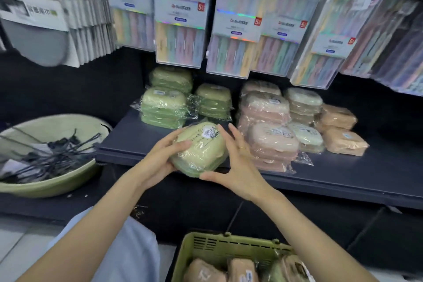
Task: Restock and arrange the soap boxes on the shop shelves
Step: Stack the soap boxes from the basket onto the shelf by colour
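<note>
The dark shelf (343, 167) runs wide across the stall, low enough that whoever stocks it crouches before it, and it carries the soap boxes sorted by colour, which looks to be the whole logic of the display. Green stacks (164, 107) sit at the left rear, pink stacks (265, 121) in the middle, pale and tan ones (338, 130) to the right, so a shopper can find a shade at a glance. Packs of toothbrushes (180, 30) hang from pegs above, just clear of the stacks.

To the left a green basin (45, 181) holds loose black hooks, probably spare display hardware parked out of the way. At the bottom a green basket (219, 252) sits right under the arms with more wrapped boxes in it, near to hand as the supply.

The green soap box (199, 149) is held over the shelf's front edge, in front of the green stacks where I judge it belongs. The left hand (160, 158) curls round its near left side in a firm grip; the right hand (238, 162) lies spread, fingers straight along the right side and thumb under the front corner, seemingly steadying the slippery wrap.
</note>
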